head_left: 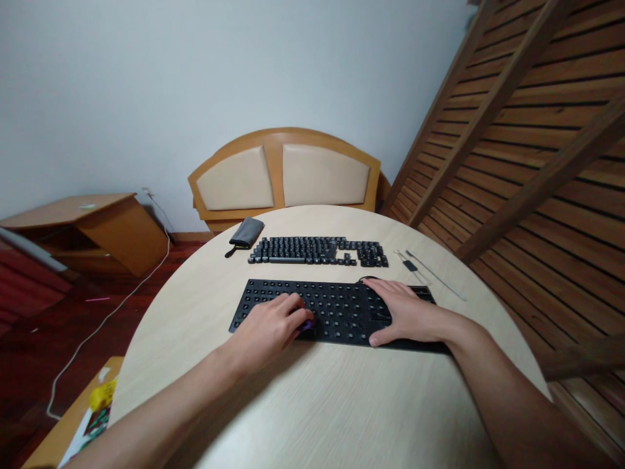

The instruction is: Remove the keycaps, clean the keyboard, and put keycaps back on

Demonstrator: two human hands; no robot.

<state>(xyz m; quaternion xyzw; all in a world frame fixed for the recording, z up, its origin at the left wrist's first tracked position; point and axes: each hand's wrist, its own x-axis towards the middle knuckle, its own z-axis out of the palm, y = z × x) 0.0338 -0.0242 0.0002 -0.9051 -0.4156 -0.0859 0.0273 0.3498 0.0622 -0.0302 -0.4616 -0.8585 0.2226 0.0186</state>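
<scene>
A black keyboard (336, 312) with its keycaps off lies across the table, rows of bare switches showing. Over its middle, near the front edge, my left hand (276, 320) is closed on a small purple thing (306, 324), mostly hidden by the fingers. My right hand (403, 312) spans the keyboard's right part, thumb at the near edge and fingers toward the far edge, gripping it and covering some switches. Behind the keyboard, loose black keycaps (305, 249) are laid out in keyboard order, with gaps toward the right.
A grey pouch (247, 232) lies at the back left of the round table (342, 404). At the right are a small black piece with thin wires (409, 266) and a thin rod (434, 273). A headboard (286, 169) stands behind; slatted wood (527, 195) rises at right.
</scene>
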